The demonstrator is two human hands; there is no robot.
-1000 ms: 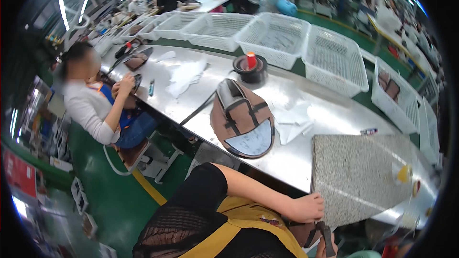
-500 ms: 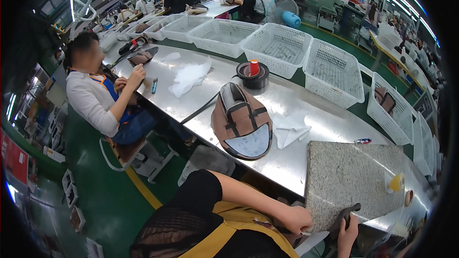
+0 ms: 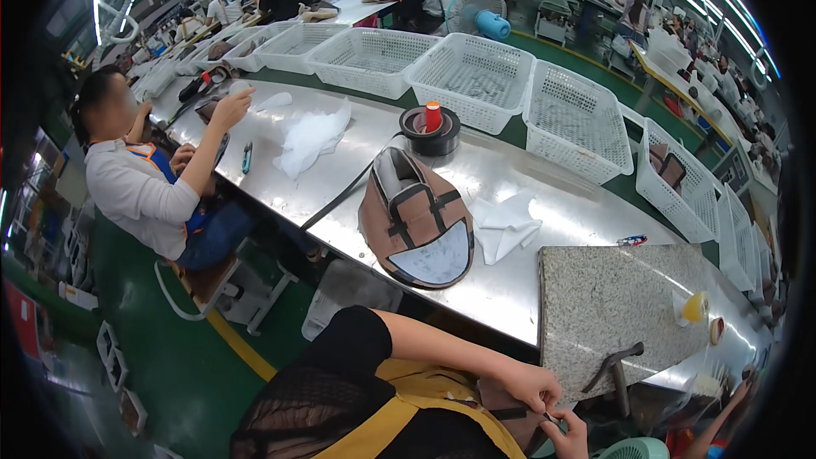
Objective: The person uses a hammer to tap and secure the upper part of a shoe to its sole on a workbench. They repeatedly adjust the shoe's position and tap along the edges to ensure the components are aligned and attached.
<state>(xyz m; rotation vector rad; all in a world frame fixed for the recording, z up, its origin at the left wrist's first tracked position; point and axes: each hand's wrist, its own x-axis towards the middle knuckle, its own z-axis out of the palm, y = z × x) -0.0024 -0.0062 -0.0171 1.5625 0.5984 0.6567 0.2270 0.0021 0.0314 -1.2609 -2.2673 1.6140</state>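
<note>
In my lap, at the slab's near edge, lies a brown shoe upper (image 3: 500,398) with dark strips, partly hidden by my hands and apron. My left hand (image 3: 534,386) pinches its edge from above, fingertips pressed together. Close against it, my right hand (image 3: 568,437) is closed on the same edge, thumb and finger meeting by a small dark tip. A dark hammer (image 3: 614,369) rests at the near edge of the speckled stone slab (image 3: 620,306), untouched, just beyond my hands.
On the metal table stand brown shoe uppers (image 3: 416,212), a white cloth (image 3: 503,225) and a black tape roll with a red spool (image 3: 432,123). A yellow tape roll (image 3: 695,308) sits on the slab. White baskets (image 3: 578,123) line the far side. A co-worker (image 3: 140,178) sits left.
My right hand has let go of the hammer, now lying on the slab, and has come left to the shoe upper beside my left hand. The co-worker has raised an arm.
</note>
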